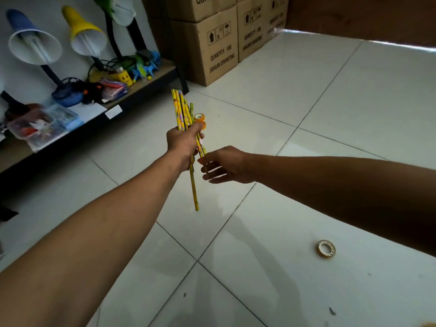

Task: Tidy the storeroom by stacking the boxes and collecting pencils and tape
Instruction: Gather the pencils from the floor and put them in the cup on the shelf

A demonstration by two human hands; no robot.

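White tiled floor, cartons already stacked against the wall at 12 o'clock, shelf with desk lamps at 10 o'clock. Left hand is gripping a bundle of yellow pencils, tips up, with small tape rolls sitting against its fingers, so it looks to be serving as the collecting hand. One pencil is hanging low out of the bundle, tip toward the floor. Right hand is at the bundle's lower end, fingers curled on the pencils there; probably squaring them up. One tape roll is lying flat on the tiles at 5 o'clock, well apart from both hands, not yet collected.
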